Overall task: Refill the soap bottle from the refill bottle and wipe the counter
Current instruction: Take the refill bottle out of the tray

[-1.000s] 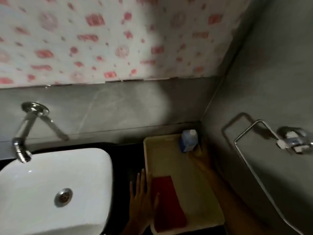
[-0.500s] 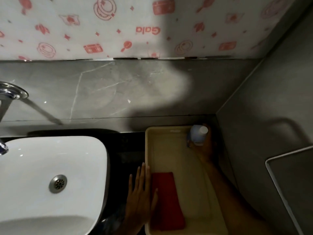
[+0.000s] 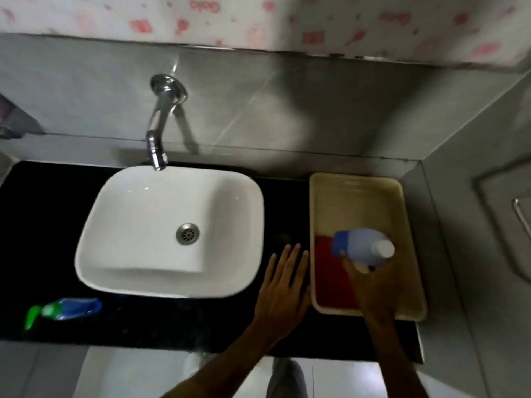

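My right hand (image 3: 373, 285) grips a pale blue refill bottle (image 3: 359, 245) with a white cap, held above the cream tray (image 3: 408, 225) at the right of the counter. A red cloth (image 3: 330, 280) lies in the tray's near left part, partly hidden by the bottle and hand. My left hand (image 3: 284, 288) rests flat with fingers spread on the black counter (image 3: 172, 320), just left of the tray. A blue soap bottle with a green pump (image 3: 64, 310) lies on its side at the counter's near left.
A white basin (image 3: 143, 225) sits in the counter's middle under a chrome tap (image 3: 161, 122). Grey walls close in the back and right side. A metal towel rail (image 3: 520, 214) juts from the right wall. The counter's front edge runs below my hands.
My right hand has lifted the refill bottle from the tray's far corner toward me, over the red cloth. The view swung left and back, revealing the soap bottle. My left hand stays flat.
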The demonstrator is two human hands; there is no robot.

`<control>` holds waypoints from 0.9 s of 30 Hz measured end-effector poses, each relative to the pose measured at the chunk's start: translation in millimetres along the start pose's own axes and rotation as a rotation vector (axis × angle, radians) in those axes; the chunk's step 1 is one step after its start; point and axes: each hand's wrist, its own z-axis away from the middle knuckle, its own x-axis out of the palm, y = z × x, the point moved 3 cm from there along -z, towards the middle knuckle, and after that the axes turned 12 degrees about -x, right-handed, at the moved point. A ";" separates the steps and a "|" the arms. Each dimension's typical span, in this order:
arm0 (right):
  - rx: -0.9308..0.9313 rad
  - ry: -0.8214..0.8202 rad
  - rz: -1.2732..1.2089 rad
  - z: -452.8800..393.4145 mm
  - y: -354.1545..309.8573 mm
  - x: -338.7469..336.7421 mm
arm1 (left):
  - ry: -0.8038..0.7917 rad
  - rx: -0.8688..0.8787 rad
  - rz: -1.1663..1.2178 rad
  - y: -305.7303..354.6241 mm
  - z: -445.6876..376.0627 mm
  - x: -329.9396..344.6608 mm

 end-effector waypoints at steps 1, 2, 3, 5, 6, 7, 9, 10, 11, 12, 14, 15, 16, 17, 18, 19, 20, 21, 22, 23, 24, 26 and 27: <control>-0.003 -0.040 -0.010 29.3 -3.4 4.0 | 0.017 -0.007 -0.005 -17.3 16.7 -13.3; -0.019 -0.036 0.009 58.1 -8.0 10.2 | 0.027 -0.020 -0.022 -37.6 34.4 -25.7; -0.023 -0.065 -0.001 93.4 -15.1 18.0 | 0.033 -0.037 -0.050 -60.1 51.7 -37.0; -0.018 -0.133 -0.003 152.4 -28.9 33.2 | 0.045 -0.083 -0.095 -106.1 77.2 -51.9; -0.016 -0.178 0.000 175.5 -37.8 43.7 | 0.048 -0.116 -0.115 -132.8 88.9 -59.1; -0.046 -0.210 -0.013 197.8 -45.1 58.1 | 0.039 -0.155 -0.135 -161.6 101.7 -66.9; -0.029 -0.256 -0.034 229.4 -56.6 78.9 | 0.000 -0.210 -0.187 -203.4 116.4 -76.8; -0.016 -0.280 -0.036 243.7 -63.8 87.9 | -0.019 -0.213 -0.223 -218.7 123.4 -81.4; -0.029 -0.286 -0.043 254.8 -69.9 96.5 | -0.032 -0.205 -0.253 -229.9 128.4 -85.6; -0.032 -0.305 -0.028 262.7 -76.9 104.5 | -0.039 -0.196 -0.270 -237.8 130.8 -89.3; -0.031 -0.336 -0.019 270.0 -85.5 119.8 | -0.042 -0.203 -0.268 -245.2 131.0 -95.3; -0.023 -0.339 -0.015 270.6 -87.2 127.1 | -0.040 -0.215 -0.259 -247.0 130.3 -96.3; -0.021 -0.337 -0.004 269.8 -89.9 132.2 | -0.036 -0.225 -0.251 -248.0 129.7 -96.8; -0.028 -0.328 -0.003 268.2 -90.3 137.1 | -0.031 -0.231 -0.243 -248.3 129.7 -96.4; -0.035 -0.321 0.003 265.9 -90.9 140.3 | -0.027 -0.235 -0.236 -248.1 130.0 -95.7; -0.048 -0.310 0.007 262.9 -89.6 142.9 | -0.025 -0.234 -0.231 -247.0 130.1 -95.5; -0.058 -0.308 0.011 261.6 -90.0 144.8 | -0.027 -0.233 -0.227 -246.2 130.8 -95.8; -0.066 -0.306 0.010 261.2 -88.9 147.0 | -0.030 -0.227 -0.223 -245.4 131.1 -96.8; -0.066 -0.308 0.002 261.7 -87.9 148.0 | -0.033 -0.219 -0.214 -244.7 131.0 -98.8; -0.065 -0.313 -0.015 263.3 -86.6 148.8 | -0.028 -0.217 -0.197 -244.2 131.3 -101.4; -0.060 -0.312 -0.036 265.4 -85.3 147.5 | -0.015 -0.218 -0.165 -243.3 132.2 -104.3; -0.023 -0.259 -0.061 276.4 -81.0 141.3 | 0.043 -0.210 -0.062 -246.4 140.8 -110.8; 0.009 -0.188 -0.051 288.3 -77.2 136.7 | 0.073 -0.183 -0.001 -250.9 150.3 -113.2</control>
